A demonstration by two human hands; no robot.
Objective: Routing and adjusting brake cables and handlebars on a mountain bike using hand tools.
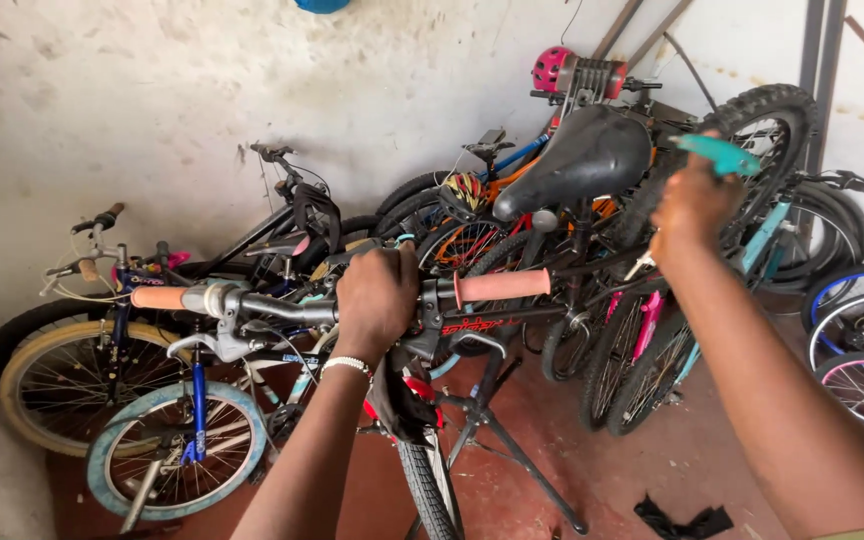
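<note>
Left hand [376, 298] clamped around the handlebar [282, 306] centre — bike on a repair stand [512, 440]. Right hand [690, 205] fisted on a teal tool [720, 153] (raised beside the black saddle [584, 160]), bikes [152, 400] stacked behind.

Orange handlebar grips [500, 286], black saddle [586, 158], teal tool handle [720, 154], pink helmet [550, 68].

The handlebar [352, 300] is a dark bar with salmon-orange grips at both ends; it lies almost level, at 9 o'clock from the black saddle's post, with a left hand closed on its middle; the teal tool [720, 154] points to 3 o'clock, held up high at 1 o'clock from the bar.
</note>
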